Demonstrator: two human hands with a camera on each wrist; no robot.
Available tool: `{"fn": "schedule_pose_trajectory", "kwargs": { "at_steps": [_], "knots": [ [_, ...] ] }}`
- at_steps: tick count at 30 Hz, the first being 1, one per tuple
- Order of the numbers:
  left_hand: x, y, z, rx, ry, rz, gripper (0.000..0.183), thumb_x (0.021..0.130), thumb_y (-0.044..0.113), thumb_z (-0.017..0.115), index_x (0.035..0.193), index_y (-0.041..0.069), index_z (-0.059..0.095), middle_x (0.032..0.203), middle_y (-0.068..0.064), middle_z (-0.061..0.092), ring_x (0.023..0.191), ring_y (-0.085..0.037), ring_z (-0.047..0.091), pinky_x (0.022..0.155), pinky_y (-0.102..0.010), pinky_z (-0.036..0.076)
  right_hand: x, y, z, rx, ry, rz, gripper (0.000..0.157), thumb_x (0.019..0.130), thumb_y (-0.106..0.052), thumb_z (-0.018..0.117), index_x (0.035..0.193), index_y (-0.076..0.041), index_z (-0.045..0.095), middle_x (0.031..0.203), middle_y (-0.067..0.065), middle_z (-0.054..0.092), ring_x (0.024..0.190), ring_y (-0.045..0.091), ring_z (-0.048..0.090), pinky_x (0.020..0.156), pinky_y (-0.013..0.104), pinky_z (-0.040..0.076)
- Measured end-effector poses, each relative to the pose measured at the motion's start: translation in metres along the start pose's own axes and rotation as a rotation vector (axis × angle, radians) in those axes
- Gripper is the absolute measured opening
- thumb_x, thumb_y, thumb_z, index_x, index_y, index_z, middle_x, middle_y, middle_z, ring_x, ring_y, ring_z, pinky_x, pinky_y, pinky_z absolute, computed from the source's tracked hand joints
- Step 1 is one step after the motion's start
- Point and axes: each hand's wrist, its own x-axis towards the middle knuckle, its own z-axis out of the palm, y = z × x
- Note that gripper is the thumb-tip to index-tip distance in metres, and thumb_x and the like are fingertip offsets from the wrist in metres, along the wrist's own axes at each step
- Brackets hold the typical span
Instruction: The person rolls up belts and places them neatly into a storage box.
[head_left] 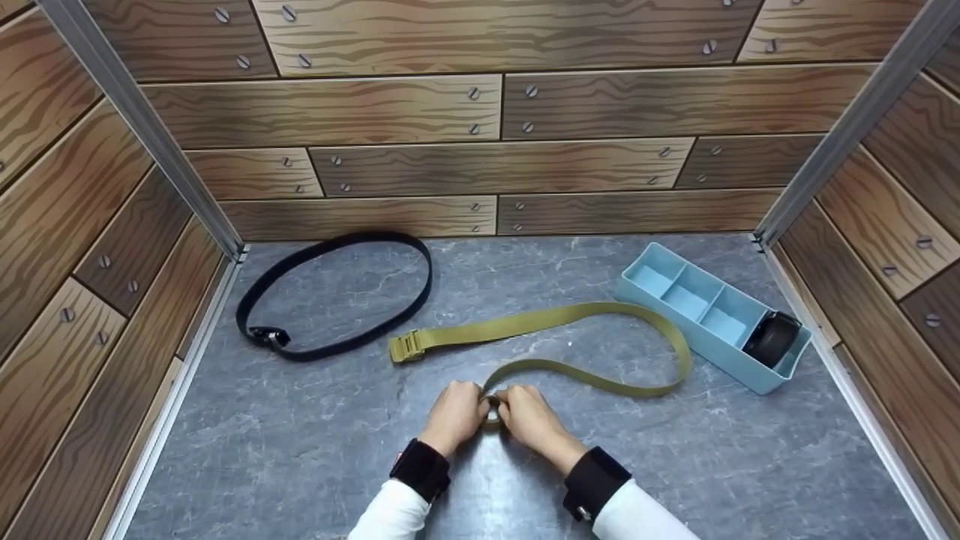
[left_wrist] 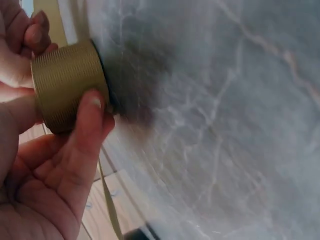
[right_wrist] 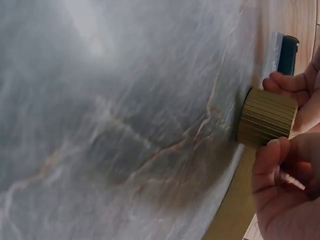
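Note:
A mustard-coloured webbing belt (head_left: 525, 324) lies on edge in a long curve, its matching buckle (head_left: 407, 346) at the far left end. Its near end is coiled into a small ring, and this ribbed roll (left_wrist: 70, 85) shows close up in both wrist views. My left hand (head_left: 456, 412) holds the roll from the left, the thumb on its outer side. From the right, my right hand (head_left: 536, 420) grips the same roll between thumb and fingers. The roll (right_wrist: 267, 117) stands on edge at the grey surface. Some fingertips are hidden behind it.
At the back left a black belt (head_left: 335, 247) lies in an open loop with its buckle at the left. A light blue divided box (head_left: 720, 364) stands at the right, a coiled black belt (head_left: 772, 339) in its nearest compartment. Wood-patterned walls enclose the surface.

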Motion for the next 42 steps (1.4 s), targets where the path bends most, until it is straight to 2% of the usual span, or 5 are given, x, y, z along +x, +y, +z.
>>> {"fn": "schedule_pose_trajectory", "kwargs": {
  "at_steps": [4,10,16,21,42],
  "knots": [
    [0.0010,0.0038,0.0042,0.068,0.013,0.019,0.017,0.079,-0.001,0.063,0.063,0.003,0.059,0.064,-0.014,0.062,0.061,-0.032,0.064,0.055,-0.040,0.052,-0.0017,0.0016,0.0002,-0.008,0.028,-0.016,0.013,0.093,-0.004,0.061,0.096,-0.004,0.074,0.080,0.002,0.061,0.072,0.018,0.061,0.065,0.034,0.053],
    [0.0000,0.0067,0.0064,0.081,0.029,-0.008,0.014,0.077,-0.002,0.063,0.065,0.002,0.061,0.066,-0.015,0.062,0.063,-0.033,0.065,0.057,-0.040,0.053,-0.0049,-0.0022,0.0014,0.078,0.029,0.067,0.013,0.094,-0.005,0.060,0.092,-0.002,0.072,0.069,0.003,0.063,0.056,0.012,0.054,0.051,0.028,0.046],
    [0.0008,0.0051,0.0021,0.036,0.004,0.000,0.021,0.080,0.002,0.064,0.061,0.006,0.055,0.064,-0.014,0.061,0.059,-0.031,0.063,0.054,-0.041,0.051,-0.0034,-0.0013,0.0015,-0.017,0.019,0.001,0.014,0.090,0.000,0.059,0.081,-0.006,0.068,0.075,0.008,0.066,0.070,0.022,0.063,0.061,0.037,0.052],
    [0.0016,0.0077,0.0039,0.102,0.038,0.002,0.015,0.081,0.000,0.063,0.065,0.001,0.062,0.065,-0.016,0.063,0.060,-0.033,0.065,0.052,-0.041,0.052,-0.0029,-0.0003,0.0024,-0.034,0.007,-0.062,0.015,0.094,-0.002,0.056,0.098,-0.002,0.071,0.084,0.009,0.066,0.079,0.025,0.065,0.068,0.038,0.054],
    [0.0015,0.0082,0.0032,0.150,0.015,0.022,0.013,0.080,0.000,0.063,0.067,0.001,0.062,0.066,-0.015,0.063,0.061,-0.031,0.065,0.053,-0.038,0.052,-0.0043,-0.0040,-0.0018,0.053,-0.021,0.089,0.014,0.094,-0.007,0.061,0.102,0.001,0.070,0.082,0.011,0.068,0.067,0.018,0.061,0.057,0.033,0.050]
  ]
}}
